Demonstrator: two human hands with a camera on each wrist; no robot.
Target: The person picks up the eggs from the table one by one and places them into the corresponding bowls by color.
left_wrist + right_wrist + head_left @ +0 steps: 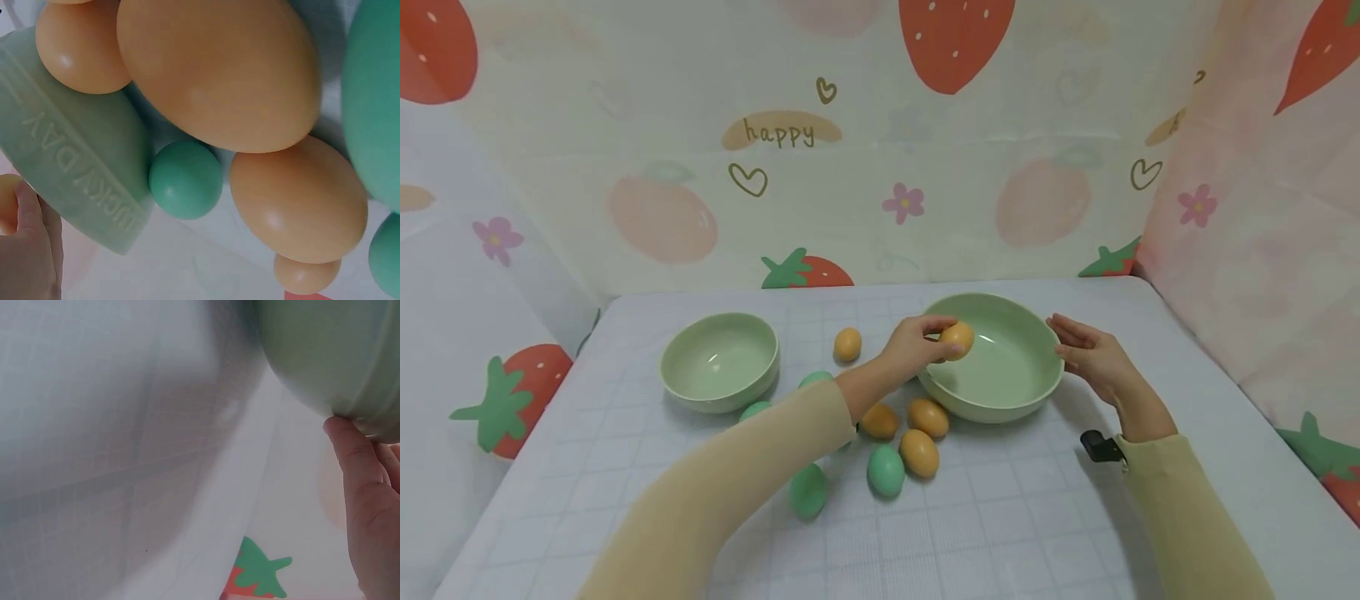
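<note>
My left hand pinches an orange egg between thumb and fingers, over the left part of the larger pale green bowl. In the left wrist view, that hand and its egg show at the lower left, beside the bowl's outer wall with raised "LUCKY DAY" letters. No eggs show in the visible part of this bowl. Across from it, my right hand touches the bowl's right side with fairly straight fingers. The right wrist view shows the thumb against the outer wall.
Loose orange eggs and green eggs lie left of and in front of the larger bowl, some partly hidden by my left sleeve. A smaller green bowl stands at the left. Behind the table hangs a strawberry-print cloth.
</note>
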